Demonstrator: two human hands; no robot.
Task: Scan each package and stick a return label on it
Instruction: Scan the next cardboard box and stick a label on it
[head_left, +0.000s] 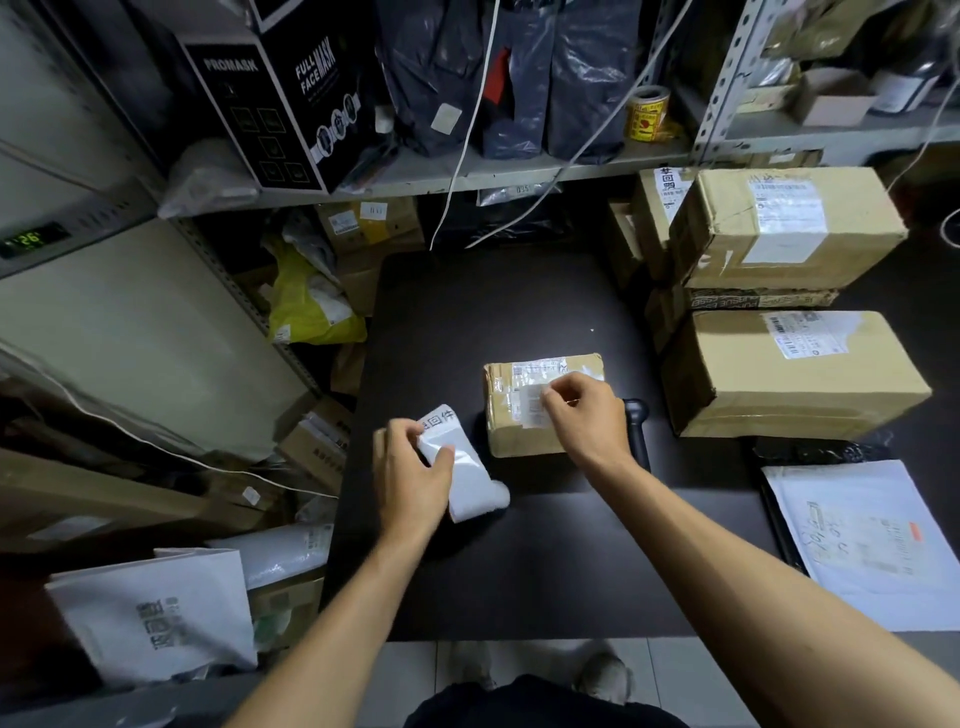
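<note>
Far left, a pale appliance with a green digital readout (28, 240) is cut off by the frame edge; its digits are only partly legible. White mailer bags (156, 618) and cartons are piled on the floor beside the dark counter (519, 561). A black box marked "FULL FACE MASK" (280, 98) is seen on the metal shelf (467, 176) above, with dark poly bags beside it.

The left hand (410, 467) is held over the counter's left part, fingers and thumb curled round a strip of white label backing (462, 467); printed characters show at its top end, partly covered by the fingers.

The small cardboard package (540, 405) lies mid-counter. The right hand (584, 413) is laid on its top face, fingertips pinched on a label (535, 408) there; the print is too blurred to read.

A black scanner (636, 415) is mostly hidden behind the right wrist. Larger stacked cartons (789, 312) and a white mailer (862, 540) occupy the right side.
</note>
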